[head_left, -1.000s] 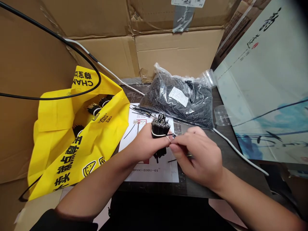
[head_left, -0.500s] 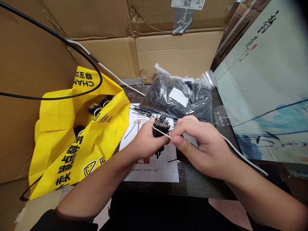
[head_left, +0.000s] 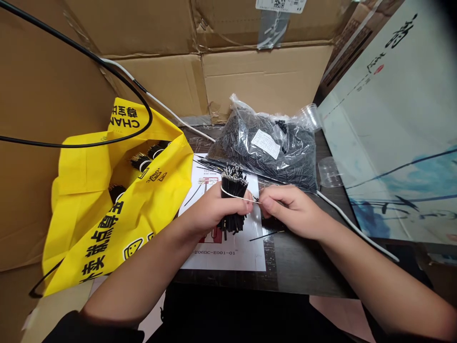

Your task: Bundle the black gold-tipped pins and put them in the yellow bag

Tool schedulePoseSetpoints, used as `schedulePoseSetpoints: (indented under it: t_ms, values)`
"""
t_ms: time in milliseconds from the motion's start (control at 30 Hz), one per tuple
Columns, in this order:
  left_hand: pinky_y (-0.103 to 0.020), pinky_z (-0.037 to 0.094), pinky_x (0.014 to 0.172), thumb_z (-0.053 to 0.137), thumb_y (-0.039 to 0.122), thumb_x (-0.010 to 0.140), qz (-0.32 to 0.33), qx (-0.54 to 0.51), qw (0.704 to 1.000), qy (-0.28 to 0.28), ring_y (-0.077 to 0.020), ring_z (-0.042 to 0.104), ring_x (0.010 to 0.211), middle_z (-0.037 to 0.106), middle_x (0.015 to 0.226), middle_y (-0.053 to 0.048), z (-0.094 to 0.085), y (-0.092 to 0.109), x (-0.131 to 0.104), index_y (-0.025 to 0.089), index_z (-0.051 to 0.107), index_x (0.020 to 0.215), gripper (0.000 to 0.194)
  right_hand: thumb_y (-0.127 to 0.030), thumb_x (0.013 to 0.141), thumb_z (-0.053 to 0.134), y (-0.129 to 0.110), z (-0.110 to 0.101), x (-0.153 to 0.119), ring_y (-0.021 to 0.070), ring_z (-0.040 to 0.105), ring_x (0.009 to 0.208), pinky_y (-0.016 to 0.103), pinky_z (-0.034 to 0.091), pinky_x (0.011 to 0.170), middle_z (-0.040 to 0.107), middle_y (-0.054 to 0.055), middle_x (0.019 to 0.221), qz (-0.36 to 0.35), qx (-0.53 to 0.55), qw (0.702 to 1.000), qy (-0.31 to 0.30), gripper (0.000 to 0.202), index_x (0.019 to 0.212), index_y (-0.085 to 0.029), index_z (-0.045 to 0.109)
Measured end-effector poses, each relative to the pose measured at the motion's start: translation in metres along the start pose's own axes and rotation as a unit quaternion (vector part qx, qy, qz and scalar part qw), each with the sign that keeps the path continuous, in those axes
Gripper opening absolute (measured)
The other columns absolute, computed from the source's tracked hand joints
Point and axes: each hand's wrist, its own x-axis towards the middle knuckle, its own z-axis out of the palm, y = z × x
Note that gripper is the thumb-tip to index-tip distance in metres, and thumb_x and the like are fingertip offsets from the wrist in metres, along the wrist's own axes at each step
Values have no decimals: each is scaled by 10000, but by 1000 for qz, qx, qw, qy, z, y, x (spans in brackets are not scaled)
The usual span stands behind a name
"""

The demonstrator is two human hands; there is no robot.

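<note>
My left hand [head_left: 217, 205] is closed around a thick bundle of short black wires [head_left: 233, 186] with silvery tips, held upright over the printed sheet. A thin white rubber band [head_left: 238, 197] runs across the front of the bundle and stretches to the right. My right hand [head_left: 291, 209] pinches the band's far end between thumb and fingers, just right of the bundle. Below the hands, a loose black wire [head_left: 266, 235] lies over the sheet's right edge. More loose wires [head_left: 210, 164] rest at the top of the printed sheet [head_left: 228, 262].
A yellow bag [head_left: 157, 186] at left holds banded wire bundles [head_left: 140, 162]. Behind my hands lies a clear plastic bag [head_left: 264, 143] of small black tubes. Cardboard [head_left: 264, 81] walls the back; a painted panel [head_left: 392, 143] stands right. A black cable [head_left: 71, 40] loops at upper left.
The wire bundle has moved slightly left and up and stands more upright. My right hand has lowered, its fingers more closed, with the band pulled across the bundle's front.
</note>
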Motion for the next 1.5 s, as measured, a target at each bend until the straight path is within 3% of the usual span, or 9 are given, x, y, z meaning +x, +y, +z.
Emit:
schedulePoseSetpoints:
  t_ms: [267,500,600,867,1133,1233,1300,1400,1500]
  values:
    - [-264,412,569,763,316,626,-85,-108,989,54,-118,494,629,549,717,-20,-7,-2,8,147,622,654,222,-528,1006,564,3,0,0,92,379,566,250,304,524,435,-48,607,93,-3,995,29,480,674,-181,559]
    - [-280,467,671,762,338,691,-87,-126,988,35,-153,540,750,577,781,-48,-13,-6,7,159,648,644,217,-243,1017,550,-15,-3,-7,101,410,542,403,541,970,430,-69,577,-146,-70,986,32,351,667,-219,531]
    - [-304,491,710,761,428,785,-83,-110,990,-1,-169,561,769,561,729,-43,-12,-5,5,169,661,643,312,-218,1009,532,-16,0,-13,107,377,509,424,572,953,384,-68,572,-184,-33,980,71,335,676,-233,501]
    - [-290,521,768,722,564,854,-53,-111,992,38,-152,611,738,559,637,-22,-6,-9,10,168,589,606,487,-424,1051,515,-4,9,-19,104,379,521,279,316,528,321,-38,535,-20,179,983,-16,571,545,-199,377]
    - [-243,387,491,739,589,822,-58,70,985,148,-103,528,568,642,754,-26,-2,-2,4,156,627,689,466,-445,1026,526,-37,20,-20,157,585,657,417,589,881,598,28,644,37,474,880,-20,448,698,-183,683]
    - [-247,441,567,753,569,821,-36,101,981,161,-119,565,625,626,706,-13,-1,-3,4,162,646,727,431,-256,991,585,-45,19,-27,223,716,1049,455,553,1058,770,87,1117,5,411,911,-21,240,1101,-222,795]
    - [-242,445,591,749,520,838,-26,114,982,147,-111,562,631,607,679,3,2,-3,5,163,637,732,389,-119,993,528,-44,20,-31,211,698,1187,408,581,1032,667,50,1435,-29,306,951,-23,455,1379,-310,677]
    - [-233,405,549,742,438,847,-19,147,983,111,-95,513,578,553,616,31,9,-4,5,169,584,693,348,-14,996,433,-36,28,-33,167,731,1078,380,633,946,508,18,1595,-105,130,985,48,647,1526,-378,507]
    - [-248,433,572,713,416,868,7,176,979,105,-110,542,597,584,630,23,16,-6,5,169,595,709,317,-20,982,528,-28,43,-30,117,730,813,321,667,806,615,25,1500,-90,48,969,224,631,1490,-394,550]
